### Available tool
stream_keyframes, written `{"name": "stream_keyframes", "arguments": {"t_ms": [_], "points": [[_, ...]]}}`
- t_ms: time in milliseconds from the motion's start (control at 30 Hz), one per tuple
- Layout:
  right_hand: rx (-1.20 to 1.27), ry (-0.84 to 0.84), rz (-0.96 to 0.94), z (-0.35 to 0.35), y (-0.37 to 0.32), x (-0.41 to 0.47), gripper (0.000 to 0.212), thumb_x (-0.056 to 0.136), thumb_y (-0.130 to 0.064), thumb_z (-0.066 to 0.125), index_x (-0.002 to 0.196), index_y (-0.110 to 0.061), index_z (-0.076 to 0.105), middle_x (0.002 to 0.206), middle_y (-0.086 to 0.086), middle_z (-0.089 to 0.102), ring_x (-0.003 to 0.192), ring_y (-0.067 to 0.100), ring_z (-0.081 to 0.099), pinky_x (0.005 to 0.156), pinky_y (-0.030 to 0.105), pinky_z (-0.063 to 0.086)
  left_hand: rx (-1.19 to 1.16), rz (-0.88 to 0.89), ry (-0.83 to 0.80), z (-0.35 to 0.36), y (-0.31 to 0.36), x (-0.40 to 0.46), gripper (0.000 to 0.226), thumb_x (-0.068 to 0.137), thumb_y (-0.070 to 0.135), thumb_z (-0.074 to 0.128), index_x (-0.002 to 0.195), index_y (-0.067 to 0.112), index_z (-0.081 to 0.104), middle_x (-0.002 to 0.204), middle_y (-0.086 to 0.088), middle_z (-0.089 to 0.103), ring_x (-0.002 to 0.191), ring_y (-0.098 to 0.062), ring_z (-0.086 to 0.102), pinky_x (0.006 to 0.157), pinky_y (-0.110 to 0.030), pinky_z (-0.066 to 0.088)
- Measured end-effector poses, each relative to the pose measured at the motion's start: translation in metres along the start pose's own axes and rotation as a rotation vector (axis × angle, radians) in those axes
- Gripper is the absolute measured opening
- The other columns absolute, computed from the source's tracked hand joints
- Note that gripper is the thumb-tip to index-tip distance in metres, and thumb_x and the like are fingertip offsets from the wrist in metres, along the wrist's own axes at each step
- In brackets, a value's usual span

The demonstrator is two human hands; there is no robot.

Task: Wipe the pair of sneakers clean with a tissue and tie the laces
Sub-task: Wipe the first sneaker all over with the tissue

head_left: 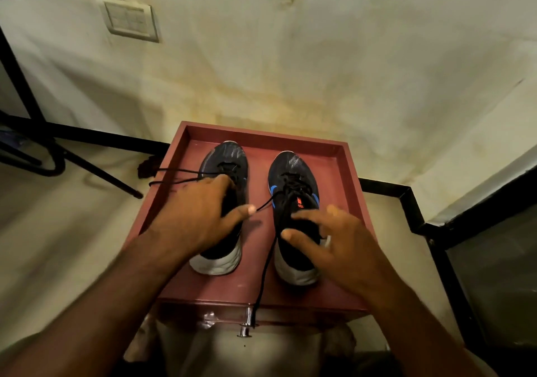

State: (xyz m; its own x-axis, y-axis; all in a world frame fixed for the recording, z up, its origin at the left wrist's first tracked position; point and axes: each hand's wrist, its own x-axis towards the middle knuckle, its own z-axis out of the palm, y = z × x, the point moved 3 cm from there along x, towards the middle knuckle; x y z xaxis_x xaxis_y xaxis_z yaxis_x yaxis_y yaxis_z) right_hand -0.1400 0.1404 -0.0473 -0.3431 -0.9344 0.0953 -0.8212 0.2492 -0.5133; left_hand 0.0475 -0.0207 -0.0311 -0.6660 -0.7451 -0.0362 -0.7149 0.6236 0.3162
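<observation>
On the red counter (345, 167), the left hand (197, 216) rests loosely spread on the left sneaker (225, 173); the right hand (340, 246) hovers spread over the right sneaker (292, 173).

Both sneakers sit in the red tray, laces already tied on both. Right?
Not quite. Both sneakers, left and right, do sit in the red tray, but the head view shows the laces loose, one trailing over the tray's front edge.
</observation>
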Motion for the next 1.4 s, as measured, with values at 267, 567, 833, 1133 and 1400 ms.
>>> {"name": "stream_keyframes", "arguments": {"t_ms": [267, 567, 833, 1133, 1400], "points": [[0.046, -0.169, -0.072, 0.013, -0.021, -0.01, 0.064, 0.086, -0.079, 0.05, 0.069, -0.02, 0.069, 0.075, -0.011, 0.049, 0.074, 0.006, 0.054, 0.061, 0.021, 0.042, 0.075, 0.123, 0.173, 0.016, 0.002, -0.014, 0.027, 0.093, 0.051, 0.058, 0.103, 0.026, 0.065, 0.112, 0.003, 0.063, 0.106, -0.02, 0.059, 0.091, -0.036, 0.05], [0.673, 0.347, 0.497, 0.0, 0.053, 0.022, 0.03, 0.091, -0.019, 0.048, 0.109, -0.031, 0.069, 0.126, 0.004, 0.064, 0.108, 0.016, 0.064, 0.081, 0.028, 0.051, 0.101, 0.46, -0.103, 0.041, 0.085, -0.046, 0.061, 0.09, 0.08, 0.035, 0.116, 0.028, 0.055, 0.117, 0.007, 0.062, 0.109, -0.018, 0.056, 0.091, -0.034, 0.043], [0.608, 0.43, 0.395, 0.006, 0.062, 0.022, 0.018, 0.097, -0.015, 0.064, 0.113, -0.022, 0.062, 0.112, 0.001, 0.07, 0.096, 0.016, 0.07, 0.085, 0.035, 0.06, 0.282, 0.334, -0.128, 0.032, 0.076, -0.049, 0.055, 0.093, 0.074, 0.043, 0.104, 0.026, 0.064, 0.099, -0.004, 0.069, 0.092, -0.03, 0.068, 0.067, -0.033, 0.04], [0.796, 0.445, 0.517, 0.005, 0.051, 0.021, 0.022, 0.086, -0.024, 0.073, 0.107, -0.017, 0.077, 0.102, -0.006, 0.076, 0.09, 0.011, 0.071, 0.083, 0.03, 0.057, 0.245, 0.149, 0.003, 0.031, 0.092, -0.046, 0.065, 0.09, 0.081, 0.038, 0.098, 0.021, 0.062, 0.092, -0.003, 0.067, 0.085, -0.028, 0.068, 0.064, -0.034, 0.046], [0.426, 0.321, 0.236, 0.001, 0.045, 0.027, 0.024, 0.097, -0.02, 0.069, 0.118, -0.029, 0.077, 0.109, -0.02, 0.073, 0.091, -0.022, 0.062, 0.078, -0.003, 0.043, 0.07, 0.047, -0.062, 0.053, 0.101, -0.037, 0.06, 0.093, 0.054, 0.064, 0.128, 0.013, 0.038, 0.125, -0.008, 0.06, 0.11, -0.03, 0.065, 0.075, -0.036, 0.043]]}}
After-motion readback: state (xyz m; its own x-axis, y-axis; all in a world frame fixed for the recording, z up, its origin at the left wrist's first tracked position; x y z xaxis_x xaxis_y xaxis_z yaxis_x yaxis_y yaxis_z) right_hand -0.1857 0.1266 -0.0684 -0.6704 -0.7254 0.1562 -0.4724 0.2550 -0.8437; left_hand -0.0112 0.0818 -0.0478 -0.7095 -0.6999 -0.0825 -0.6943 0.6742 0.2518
